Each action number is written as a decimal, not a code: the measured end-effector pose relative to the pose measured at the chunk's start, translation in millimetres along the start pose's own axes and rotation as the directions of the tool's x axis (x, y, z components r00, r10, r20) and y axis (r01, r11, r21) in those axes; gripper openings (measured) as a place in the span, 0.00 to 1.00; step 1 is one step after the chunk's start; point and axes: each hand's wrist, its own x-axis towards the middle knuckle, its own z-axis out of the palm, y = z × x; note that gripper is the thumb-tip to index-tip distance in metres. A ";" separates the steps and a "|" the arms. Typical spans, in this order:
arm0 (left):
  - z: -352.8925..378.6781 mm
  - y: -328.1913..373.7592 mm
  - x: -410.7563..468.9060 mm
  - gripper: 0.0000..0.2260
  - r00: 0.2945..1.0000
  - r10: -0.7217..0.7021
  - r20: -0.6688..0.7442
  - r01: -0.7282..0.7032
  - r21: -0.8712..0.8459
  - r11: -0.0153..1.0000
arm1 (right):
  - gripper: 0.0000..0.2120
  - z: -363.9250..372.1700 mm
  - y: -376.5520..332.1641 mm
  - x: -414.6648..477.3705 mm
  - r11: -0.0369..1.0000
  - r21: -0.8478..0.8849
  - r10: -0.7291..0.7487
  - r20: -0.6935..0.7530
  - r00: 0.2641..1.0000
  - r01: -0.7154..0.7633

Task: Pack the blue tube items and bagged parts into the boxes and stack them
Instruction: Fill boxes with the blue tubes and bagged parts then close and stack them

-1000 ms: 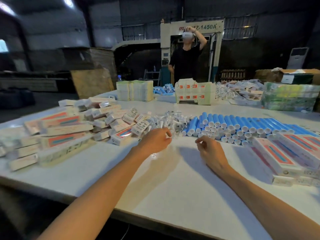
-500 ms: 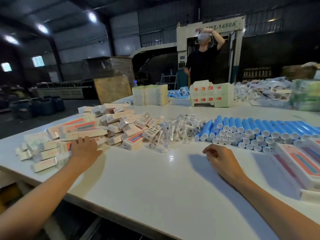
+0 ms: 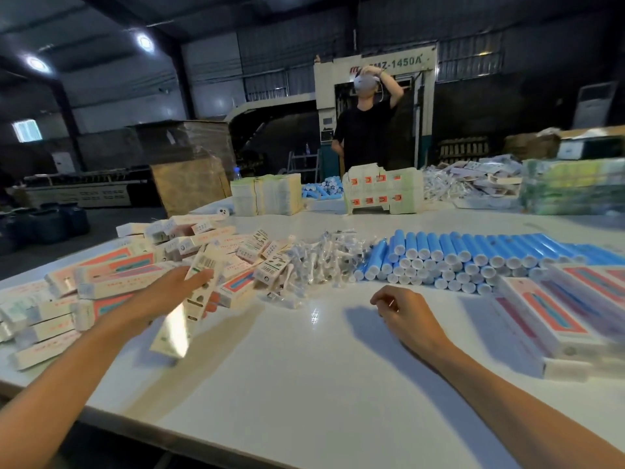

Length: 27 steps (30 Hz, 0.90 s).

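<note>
Packing looks barely begun. Your left grip is closed on one long cream box, blurred, tilted beside the box pile at left centre. Your right grip rests curled on the worktop, with nothing visible in it. The blue tubes and bagged parts lie unpacked mid-frame.

L hand grips one long box, tilted, lower end over the surface, blurred. Loose box pile just behind it, at left. R hand rests on surface w/ fingers curled; can't tell if it holds anything. Beyond: bagged parts in centre, blue tubes stacked beside them, flat boxes at right.
</note>
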 end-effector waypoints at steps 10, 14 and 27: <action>134.9 51.4 22.8 0.21 0.955 0.138 0.262 0.096 -0.714 0.694 | 0.09 -0.8 -3.6 -1.9 1.000 0.003 0.016 0.008 1.000 -0.016; 193.9 76.6 23.2 0.14 0.946 0.258 0.195 0.003 -0.803 0.597 | 0.09 -3.5 -7.4 -2.5 0.998 -0.058 0.033 -0.079 0.996 -0.038; 219.4 51.0 30.8 0.13 0.949 0.296 0.111 -0.126 -0.725 0.677 | 0.16 -40.6 -24.0 146.0 0.741 -0.602 0.202 -0.220 0.954 -0.296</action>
